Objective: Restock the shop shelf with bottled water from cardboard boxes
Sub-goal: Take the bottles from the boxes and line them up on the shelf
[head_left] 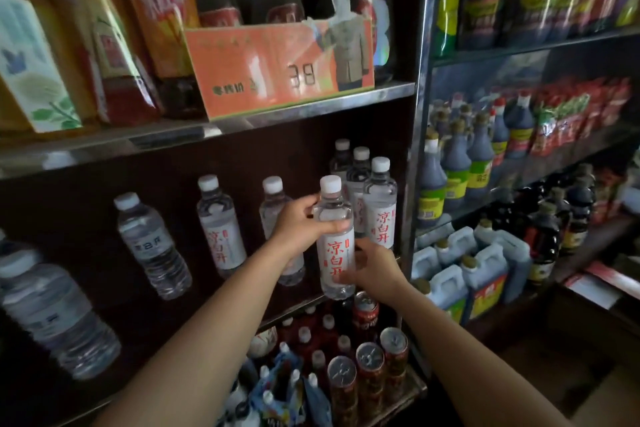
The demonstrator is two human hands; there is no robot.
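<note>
Gripped in both hands, a water bottle is being held upright at the front edge of the middle shelf: the left hand is being wrapped around its shoulder, the right hand around its lower label. Placement appears to be the step in hand; next, the bottle is likely to be set down beside the cluster of matching bottles near the shelf's right end. More water bottles are being displayed further left. No cardboard box is being shown.
</note>
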